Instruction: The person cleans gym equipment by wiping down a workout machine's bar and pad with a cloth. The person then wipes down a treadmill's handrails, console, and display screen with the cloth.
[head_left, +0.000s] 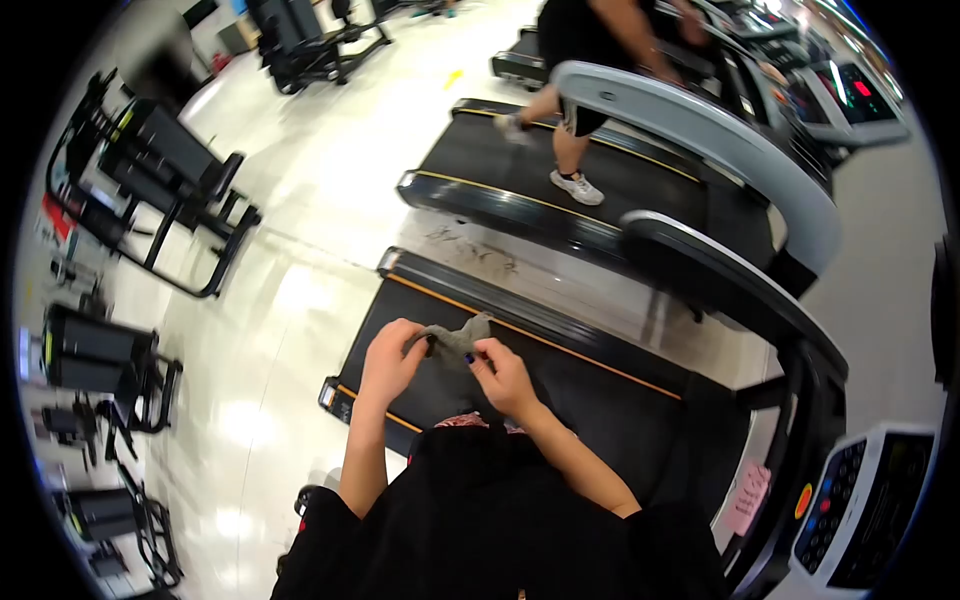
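Note:
A crumpled grey cloth (455, 336) is stretched between my two hands, above the belt of a treadmill (590, 395). My left hand (394, 358) pinches its left end, with the fingers curled over the edge. On the other side my right hand (502, 374) grips the right part between thumb and fingers. The cloth hangs loosely and its lower edge is partly hidden. Below my hands, the black belt has an orange line along its far side.
Another person walks on a neighbouring treadmill (480, 150) beyond a narrow floor gap. A treadmill console (865, 510) and a pink paper note (748, 498) stand at the lower right. Black exercise machines (165, 180) line the left side of the pale tiled floor (270, 330).

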